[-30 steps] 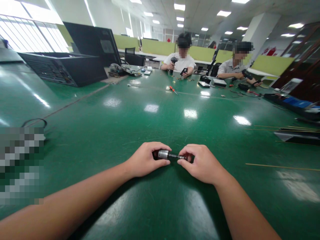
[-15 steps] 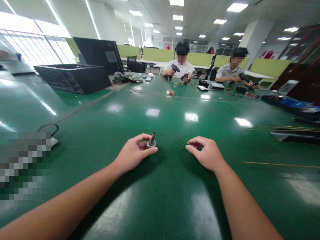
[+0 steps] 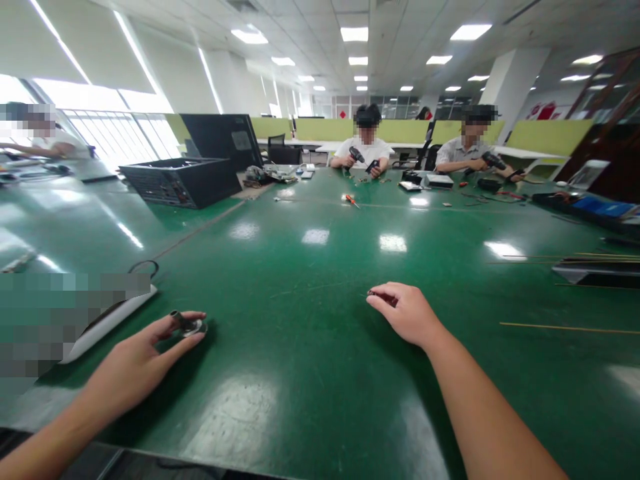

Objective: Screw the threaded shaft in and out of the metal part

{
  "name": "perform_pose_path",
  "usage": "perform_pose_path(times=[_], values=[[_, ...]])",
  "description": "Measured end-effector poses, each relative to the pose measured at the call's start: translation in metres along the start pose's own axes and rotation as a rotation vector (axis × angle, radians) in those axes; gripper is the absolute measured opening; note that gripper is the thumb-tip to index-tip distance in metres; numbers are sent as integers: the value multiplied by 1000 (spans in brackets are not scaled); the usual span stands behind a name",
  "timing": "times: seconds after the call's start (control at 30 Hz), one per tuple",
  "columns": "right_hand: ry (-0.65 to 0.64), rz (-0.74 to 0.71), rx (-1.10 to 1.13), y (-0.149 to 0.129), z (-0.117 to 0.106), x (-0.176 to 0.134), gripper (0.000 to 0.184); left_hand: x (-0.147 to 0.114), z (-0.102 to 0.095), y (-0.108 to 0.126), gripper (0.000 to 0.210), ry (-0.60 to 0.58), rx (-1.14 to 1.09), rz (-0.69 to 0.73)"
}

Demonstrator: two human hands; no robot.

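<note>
Toward the left, my left hand [image 3: 137, 363] grips a metal shaft with a round flange [image 3: 193, 327] between thumb and fingers. The shaft end tilts up and to the left, and the hand is low over the green table. A laptop-like grey thing, partly blurred out, is close by on the left. Right of the middle, my right hand [image 3: 410, 312] is closed around a small dark metal piece [image 3: 371, 293]. Only an edge of that piece shows at the fingertips; the rest is hidden inside the fingers.
A black computer case [image 3: 185, 183] stands at the back left. An orange screwdriver [image 3: 351, 200] lies mid-table. Two people across the table hold power drills [image 3: 357, 155]. Thin yellow rods [image 3: 565, 327] lie on the right. The table's near edge [image 3: 165, 456] shows at the bottom left.
My left hand has moved left and nearer to me, carrying the flanged shaft, which now tilts. My right hand stays in nearly the same place. The view has swung slightly left.
</note>
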State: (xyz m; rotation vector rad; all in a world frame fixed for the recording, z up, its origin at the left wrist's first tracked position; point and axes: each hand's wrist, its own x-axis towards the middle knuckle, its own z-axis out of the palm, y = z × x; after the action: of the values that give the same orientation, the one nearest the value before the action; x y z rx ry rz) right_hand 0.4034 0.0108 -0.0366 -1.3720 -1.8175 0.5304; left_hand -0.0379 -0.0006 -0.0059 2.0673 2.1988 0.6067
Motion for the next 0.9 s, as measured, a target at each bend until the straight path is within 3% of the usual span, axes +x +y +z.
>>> perform_pose_path(times=[0.07,0.1,0.13,0.2,0.27,0.3,0.33,0.4,0.47,0.57,0.73,0.9], values=[[7,11,27,0,1,0,22,-3,0,-4,57,-124,-16,27],[13,22,50,-1,1,0,22,-4,-1,-4,61,-121,-18,39],[12,36,81,-2,1,1,21,-6,-2,-2,66,-41,-18,49],[-33,72,172,-5,2,0,23,-11,-5,8,73,235,-8,99],[-160,103,310,-11,4,-2,25,-19,-8,29,63,487,-37,274],[-255,114,380,-15,5,-3,26,-23,-8,43,51,521,-72,412],[-362,118,447,-19,6,-5,27,-27,-7,59,41,492,-122,567],[-584,100,547,-26,7,-9,28,-35,0,95,37,265,-233,819],[-750,63,611,-30,9,-12,30,-40,13,130,47,63,-324,951],[-833,51,756,-33,8,-15,28,-44,36,172,51,-140,-486,1096],[-829,80,895,-29,3,-15,24,-46,58,203,30,-191,-807,1037],[-822,86,829,-31,2,-15,28,-51,53,195,12,-194,-874,939]])
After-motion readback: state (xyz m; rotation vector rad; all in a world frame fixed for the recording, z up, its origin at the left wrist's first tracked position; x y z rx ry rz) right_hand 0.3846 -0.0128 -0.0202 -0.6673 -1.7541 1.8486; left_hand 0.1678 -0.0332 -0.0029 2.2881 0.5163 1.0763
